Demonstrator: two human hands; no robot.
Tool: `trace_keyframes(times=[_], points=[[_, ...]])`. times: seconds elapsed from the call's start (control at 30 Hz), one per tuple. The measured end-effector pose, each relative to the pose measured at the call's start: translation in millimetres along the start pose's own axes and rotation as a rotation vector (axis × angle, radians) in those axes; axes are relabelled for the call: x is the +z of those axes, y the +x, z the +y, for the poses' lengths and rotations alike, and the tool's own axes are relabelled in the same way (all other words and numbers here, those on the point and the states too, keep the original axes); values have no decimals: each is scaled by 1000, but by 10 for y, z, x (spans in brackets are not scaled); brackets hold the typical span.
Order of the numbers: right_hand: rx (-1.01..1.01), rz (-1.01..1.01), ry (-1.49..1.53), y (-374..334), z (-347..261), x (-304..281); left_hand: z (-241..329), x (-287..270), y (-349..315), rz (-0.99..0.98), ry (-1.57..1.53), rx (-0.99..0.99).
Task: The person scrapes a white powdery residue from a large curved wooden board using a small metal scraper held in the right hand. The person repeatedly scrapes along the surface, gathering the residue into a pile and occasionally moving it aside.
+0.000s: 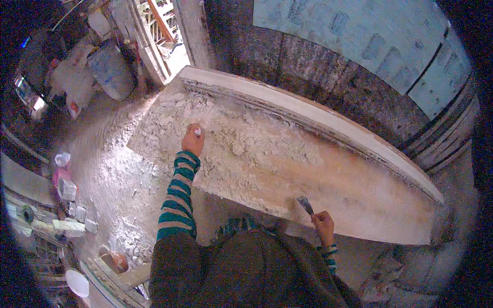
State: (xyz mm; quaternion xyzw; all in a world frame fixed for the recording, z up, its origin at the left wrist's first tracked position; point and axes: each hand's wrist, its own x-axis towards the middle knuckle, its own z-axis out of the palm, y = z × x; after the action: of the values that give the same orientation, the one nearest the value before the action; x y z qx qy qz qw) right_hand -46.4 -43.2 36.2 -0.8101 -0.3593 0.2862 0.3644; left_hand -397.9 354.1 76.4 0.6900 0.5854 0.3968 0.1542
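My right hand (323,226) grips a putty knife (305,205) near the front edge of a long workbench (370,205). The knife's dark, flat blade points up and left over the bench edge. Farther left, my left hand (193,140) is closed in a fist above the bench's rubble-strewn part. A small whitish end shows at the top of that fist; the rest of what it holds is hidden. Crumbled pale plaster (239,143) covers the left and middle of the bench top, and the right part shows a smoother, tan, dusty surface.
A raised pale ledge (308,105) runs along the bench's back. A blue-grey barrel (111,69) stands at the far left near a bright doorway (167,38). White debris (131,236) lies on the dusty floor, with an orange-brown container (117,261) close by. Light-blue panels (359,41) hang behind.
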Motion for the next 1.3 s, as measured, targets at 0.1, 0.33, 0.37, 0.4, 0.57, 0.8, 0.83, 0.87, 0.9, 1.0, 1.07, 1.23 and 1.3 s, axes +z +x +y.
trace_keyframes(times=[0.1, 0.33, 0.37, 0.4, 0.57, 0.8, 0.83, 0.87, 0.9, 1.0, 1.07, 1.23, 1.3], points=[[-71, 40, -74, 6, -184, 110, 413, 212, -148, -102, -208, 121], [-43, 91, -154, 108, -245, 217, 1088, 1546, -1202, -381, -567, -105], [-50, 100, -187, 92, -283, 203, 1100, 1547, -1125, -379, -545, -153], [-30, 108, -188, 87, -309, 195, 1111, 1553, -1031, -377, -524, -202], [22, 175, -247, -35, -247, 153, 386, 1161, -31, -299, -190, 122], [-32, 259, -170, -151, -285, 146, -415, 399, 614, -30, 52, -63], [-45, 275, -201, -160, -237, 128, -219, 354, 560, 2, 0, -51], [-60, 283, -230, -182, -199, 131, -40, 328, 468, 36, -47, -42], [-51, 266, -188, -197, -213, 137, 165, 337, 312, -27, -308, -47], [-18, 239, -119, -186, -329, 97, 647, 749, -479, -206, -710, 31], [-9, 214, -122, -123, -465, 102, 660, 1244, -1200, -368, -655, -40], [-22, 163, -202, -7, -621, 139, 469, 1495, -1438, -530, -477, -188], [-37, 166, -223, 16, -537, 196, 382, 1294, -1065, -391, -461, 14]])
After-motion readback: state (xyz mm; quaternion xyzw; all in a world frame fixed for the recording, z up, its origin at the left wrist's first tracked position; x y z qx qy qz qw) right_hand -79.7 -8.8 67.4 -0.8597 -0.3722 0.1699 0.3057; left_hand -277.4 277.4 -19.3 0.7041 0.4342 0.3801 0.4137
